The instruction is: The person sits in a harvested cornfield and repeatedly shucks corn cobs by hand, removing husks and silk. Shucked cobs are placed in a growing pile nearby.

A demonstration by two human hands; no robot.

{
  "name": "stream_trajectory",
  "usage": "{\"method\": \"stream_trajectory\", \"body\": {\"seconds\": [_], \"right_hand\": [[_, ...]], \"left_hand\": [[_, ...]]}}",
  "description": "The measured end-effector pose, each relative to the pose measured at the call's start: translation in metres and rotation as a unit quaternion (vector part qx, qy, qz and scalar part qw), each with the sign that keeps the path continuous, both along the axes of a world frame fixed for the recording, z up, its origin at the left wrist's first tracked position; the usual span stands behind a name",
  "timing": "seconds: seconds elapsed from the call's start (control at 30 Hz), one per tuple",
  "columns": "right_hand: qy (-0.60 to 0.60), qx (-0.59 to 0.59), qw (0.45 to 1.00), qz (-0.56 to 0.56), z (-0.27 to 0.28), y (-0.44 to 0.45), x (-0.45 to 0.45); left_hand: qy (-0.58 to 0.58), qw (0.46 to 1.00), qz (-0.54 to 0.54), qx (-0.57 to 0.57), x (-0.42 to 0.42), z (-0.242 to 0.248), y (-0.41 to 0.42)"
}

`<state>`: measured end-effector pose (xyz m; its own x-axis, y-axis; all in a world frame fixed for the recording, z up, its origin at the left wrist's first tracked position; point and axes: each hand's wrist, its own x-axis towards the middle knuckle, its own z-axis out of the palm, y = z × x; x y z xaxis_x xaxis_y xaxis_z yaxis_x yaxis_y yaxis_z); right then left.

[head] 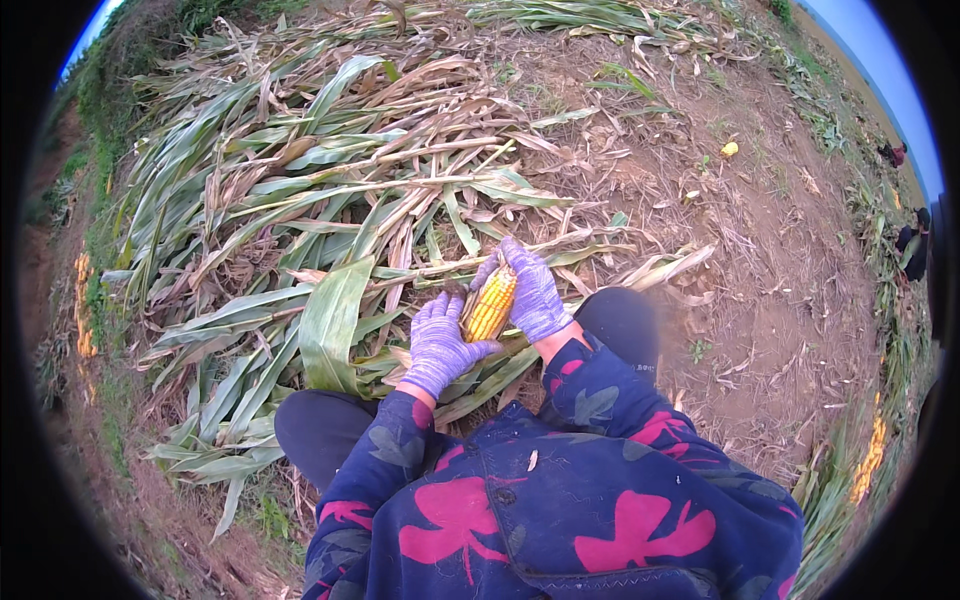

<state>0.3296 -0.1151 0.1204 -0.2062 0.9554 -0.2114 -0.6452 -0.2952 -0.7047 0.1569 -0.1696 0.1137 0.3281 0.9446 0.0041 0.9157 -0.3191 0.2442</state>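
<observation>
Between my two gloved hands is a yellow ear of corn [491,304], its kernels bare on the side facing me. My right hand [534,289], in a purple knit glove, is closed around the ear's upper end and right side. My left hand [444,341], gloved the same way, lies along the lower left of the ear, with the thumb near its bottom end. Whether the left fingers grip the ear or the husk behind it is hidden. Cut corn stalks [405,217] with green and dry leaves lie beneath and beyond both hands.
A broad green leaf [334,326] rises by my left knee. One yellow cob [729,149] lies on the brown soil [757,315] to the right. Rows of husked ears [85,307] line the far left, with another corn pile [870,457] at right. Two people [913,246] are at the right rim.
</observation>
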Motion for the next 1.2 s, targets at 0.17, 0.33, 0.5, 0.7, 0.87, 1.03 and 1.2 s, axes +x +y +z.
{"method": "stream_trajectory", "body": {"seconds": [0.17,0.33,0.5,0.7,0.87,1.03,1.2], "right_hand": [[0.134,-0.052,0.988,0.048,-0.005,-0.001,-0.006],[0.057,0.077,0.992,0.079,0.010,0.001,-0.012],[0.000,0.020,0.992,0.125,-0.001,0.008,-0.006],[0.079,0.090,0.969,0.216,0.011,0.007,-0.009],[-0.085,0.178,0.932,0.304,0.036,0.014,0.001],[-0.053,0.090,0.981,0.166,0.015,0.008,-0.026],[-0.046,-0.008,0.998,0.050,-0.001,0.015,-0.036]], "left_hand": [[-0.498,0.792,0.084,-0.343,-0.007,-0.032,0.008],[-0.553,0.735,0.106,-0.378,-0.014,-0.013,0.013],[-0.519,0.741,0.099,-0.414,-0.016,-0.028,0.013],[-0.508,0.738,0.066,-0.438,-0.032,-0.027,0.012],[-0.488,0.754,0.026,-0.438,-0.040,-0.023,0.015],[-0.507,0.726,0.045,-0.462,-0.040,-0.028,0.013],[-0.518,0.730,0.055,-0.442,-0.036,-0.037,0.017]]}}
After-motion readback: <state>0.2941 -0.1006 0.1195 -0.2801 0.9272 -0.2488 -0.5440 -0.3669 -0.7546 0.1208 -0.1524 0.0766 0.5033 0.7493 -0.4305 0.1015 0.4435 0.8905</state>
